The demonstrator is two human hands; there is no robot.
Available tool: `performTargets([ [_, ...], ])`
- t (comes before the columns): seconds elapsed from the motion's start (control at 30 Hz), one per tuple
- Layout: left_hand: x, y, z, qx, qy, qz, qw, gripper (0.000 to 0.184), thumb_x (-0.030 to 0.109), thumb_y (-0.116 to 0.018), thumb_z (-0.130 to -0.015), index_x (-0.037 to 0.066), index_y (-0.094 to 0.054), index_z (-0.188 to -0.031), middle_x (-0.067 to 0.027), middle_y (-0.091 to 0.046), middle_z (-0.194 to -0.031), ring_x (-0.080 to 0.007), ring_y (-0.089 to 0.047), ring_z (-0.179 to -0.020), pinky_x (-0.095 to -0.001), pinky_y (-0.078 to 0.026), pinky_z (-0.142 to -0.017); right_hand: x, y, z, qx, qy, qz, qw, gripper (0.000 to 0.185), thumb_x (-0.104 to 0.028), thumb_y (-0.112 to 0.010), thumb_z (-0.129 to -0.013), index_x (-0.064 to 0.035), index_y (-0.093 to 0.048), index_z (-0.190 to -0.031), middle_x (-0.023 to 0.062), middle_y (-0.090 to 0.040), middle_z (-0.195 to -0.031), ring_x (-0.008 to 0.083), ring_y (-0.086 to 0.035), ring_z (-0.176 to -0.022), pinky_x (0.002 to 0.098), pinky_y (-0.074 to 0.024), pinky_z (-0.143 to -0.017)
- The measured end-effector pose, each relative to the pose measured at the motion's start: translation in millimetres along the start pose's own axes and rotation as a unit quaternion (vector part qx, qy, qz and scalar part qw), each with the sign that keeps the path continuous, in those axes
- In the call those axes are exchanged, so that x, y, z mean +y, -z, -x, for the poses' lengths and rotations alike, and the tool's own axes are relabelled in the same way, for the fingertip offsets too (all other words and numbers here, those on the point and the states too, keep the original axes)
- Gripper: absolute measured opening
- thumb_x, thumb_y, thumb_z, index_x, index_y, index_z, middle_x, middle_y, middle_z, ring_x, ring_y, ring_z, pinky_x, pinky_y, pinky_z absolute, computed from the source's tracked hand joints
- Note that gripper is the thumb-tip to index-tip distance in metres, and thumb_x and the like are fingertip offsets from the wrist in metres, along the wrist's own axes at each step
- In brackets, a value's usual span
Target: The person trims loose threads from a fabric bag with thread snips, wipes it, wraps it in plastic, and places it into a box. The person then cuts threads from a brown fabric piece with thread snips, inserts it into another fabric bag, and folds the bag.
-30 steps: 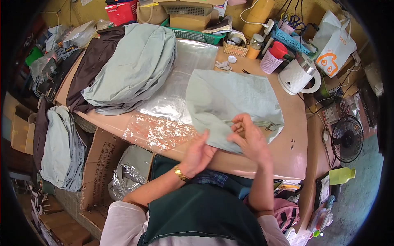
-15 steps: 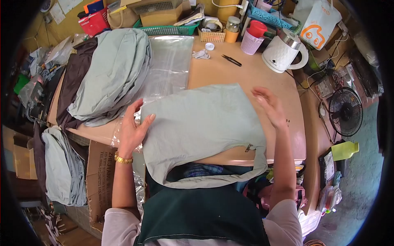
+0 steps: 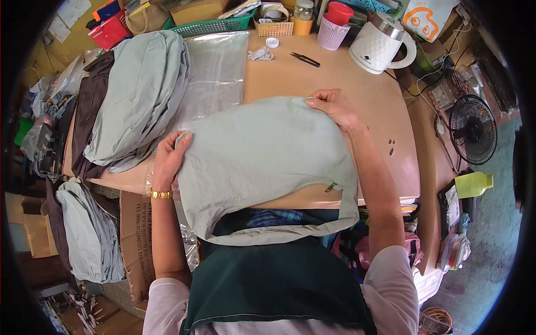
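Observation:
A pale grey-green fabric shoulder bag [image 3: 262, 151] lies at the table's front edge, its strap loop hanging toward my dark apron. My left hand [image 3: 172, 153] pinches the bag's upper left corner between thumb and fingers. At the upper right corner, my right hand [image 3: 334, 107] is closed on the fabric. A zipper pull [image 3: 331, 187] shows near the right end of the bag's curved opening.
Stacked grey-green and brown fabric pieces [image 3: 137, 95] lie at left, beside clear plastic sheets [image 3: 218, 72]. Black thread snips [image 3: 305, 59], a white kettle [image 3: 377, 44] and a lilac basket [image 3: 333, 33] stand farther back. A black fan [image 3: 472, 129] is at right.
Both hands, open beside the bag before, have closed on its two upper corners. The bag's top edge is now pulled into a rounder curve. The view has shifted slightly.

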State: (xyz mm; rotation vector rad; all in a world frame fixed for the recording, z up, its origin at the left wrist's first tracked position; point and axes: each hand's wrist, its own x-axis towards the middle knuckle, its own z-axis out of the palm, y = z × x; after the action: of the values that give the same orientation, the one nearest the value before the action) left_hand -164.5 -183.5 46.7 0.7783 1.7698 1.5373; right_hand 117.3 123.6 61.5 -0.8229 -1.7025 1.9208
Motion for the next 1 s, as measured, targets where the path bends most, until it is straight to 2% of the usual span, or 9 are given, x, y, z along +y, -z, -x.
performTargets([
  [0.13,-3.1,11.7,-2.9,-0.003,-0.002,-0.022,1.000,0.022,0.022,-0.070,-0.088,0.003,-0.065,-0.080,0.0052,-0.059,-0.072,-0.0018,-0.047,-0.064,-0.0180,-0.038,-0.057,2.7,23.0,-5.4,0.003,0.013,0.248,0.969,0.016,-0.016,-0.076,-0.080,-0.0036,-0.066,-0.082,-0.0015,-0.060,-0.072,0.0072,-0.054,-0.072,0.0226,-0.0440,-0.067],
  [0.27,12.9,-2.7,-26.2,0.008,-0.072,-0.129,0.989,0.027,0.018,-0.074,-0.085,0.007,-0.056,-0.067,0.0099,-0.047,-0.064,-0.0010,-0.035,-0.059,-0.0205,-0.028,-0.051,0.8,37.0,3.1,0.052,-0.005,0.236,0.970,0.012,-0.013,-0.072,-0.081,-0.0043,-0.065,-0.079,-0.0029,-0.058,-0.072,0.0071,-0.051,-0.071,0.0214,-0.0424,-0.069],
  [0.4,115.7,-24.0,-49.2,-0.003,-0.255,-0.058,0.965,0.014,0.008,-0.069,-0.087,0.005,-0.063,-0.075,0.0058,-0.060,-0.077,-0.0017,-0.049,-0.071,-0.0182,-0.039,-0.064,-96.2,57.8,22.2,0.181,0.262,0.113,0.941,0.006,-0.009,-0.069,-0.083,-0.0044,-0.067,-0.081,-0.0024,-0.062,-0.080,0.0088,-0.054,-0.077,0.0236,-0.0433,-0.077],
  [0.53,213.2,-32.9,-24.7,0.020,-0.539,-0.129,0.832,0.011,-0.003,-0.064,-0.086,-0.004,-0.069,-0.096,-0.0088,-0.069,-0.098,-0.0166,-0.063,-0.095,-0.0255,-0.048,-0.084,-200.0,77.8,100.5,0.196,0.472,0.181,0.840,0.009,-0.010,-0.069,-0.084,-0.0029,-0.067,-0.089,0.0020,-0.065,-0.100,0.0111,-0.056,-0.093,0.0247,-0.0423,-0.084],
  [0.67,187.9,-44.4,-4.3,0.041,-0.625,-0.257,0.736,0.016,-0.001,-0.067,-0.078,0.003,-0.071,-0.093,-0.0086,-0.071,-0.096,-0.0264,-0.064,-0.103,-0.0436,-0.045,-0.096,-160.8,81.3,149.8,0.244,0.408,0.303,0.826,0.004,-0.004,-0.067,-0.083,-0.0037,-0.068,-0.087,0.0054,-0.063,-0.102,0.0122,-0.056,-0.097,0.0249,-0.0434,-0.083],
  [0.8,93.1,-54.6,12.0,-0.002,-0.526,-0.358,0.772,0.020,0.000,-0.072,-0.071,0.008,-0.070,-0.090,-0.0072,-0.070,-0.094,-0.0302,-0.064,-0.103,-0.0482,-0.043,-0.097,-35.0,73.1,166.2,0.245,0.260,0.191,0.914,0.011,0.009,-0.065,-0.078,0.0015,-0.069,-0.085,0.0068,-0.059,-0.104,0.0150,-0.059,-0.089,0.0271,-0.0510,-0.076],
  [0.83,70.8,-54.1,17.2,-0.051,-0.482,-0.374,0.790,0.021,0.002,-0.073,-0.070,0.007,-0.069,-0.090,-0.0074,-0.070,-0.093,-0.0299,-0.064,-0.100,-0.0466,-0.044,-0.094,0.6,71.9,166.7,0.205,0.227,0.043,0.951,0.011,0.011,-0.064,-0.080,0.0031,-0.068,-0.087,0.0087,-0.060,-0.102,0.0145,-0.061,-0.092,0.0263,-0.0524,-0.075],
  [0.9,34.2,-49.2,28.3,-0.109,-0.441,-0.384,0.804,0.023,0.003,-0.075,-0.068,0.007,-0.069,-0.090,-0.0076,-0.069,-0.091,-0.0297,-0.063,-0.098,-0.0450,-0.046,-0.091,35.6,59.3,182.5,0.192,0.130,0.179,0.956,0.010,0.009,-0.066,-0.080,0.0034,-0.067,-0.088,0.0078,-0.062,-0.098,0.0133,-0.062,-0.091,0.0255,-0.0522,-0.075],
  [1.0,17.4,-51.0,35.4,-0.091,-0.331,-0.339,0.876,0.031,0.007,-0.080,-0.065,0.006,-0.067,-0.093,-0.0107,-0.065,-0.095,-0.0302,-0.060,-0.094,-0.0419,-0.046,-0.085,58.1,55.6,197.1,0.282,0.099,0.172,0.939,0.014,0.012,-0.066,-0.076,0.0019,-0.063,-0.085,0.0051,-0.061,-0.095,0.0098,-0.059,-0.087,0.0229,-0.0497,-0.074],
])
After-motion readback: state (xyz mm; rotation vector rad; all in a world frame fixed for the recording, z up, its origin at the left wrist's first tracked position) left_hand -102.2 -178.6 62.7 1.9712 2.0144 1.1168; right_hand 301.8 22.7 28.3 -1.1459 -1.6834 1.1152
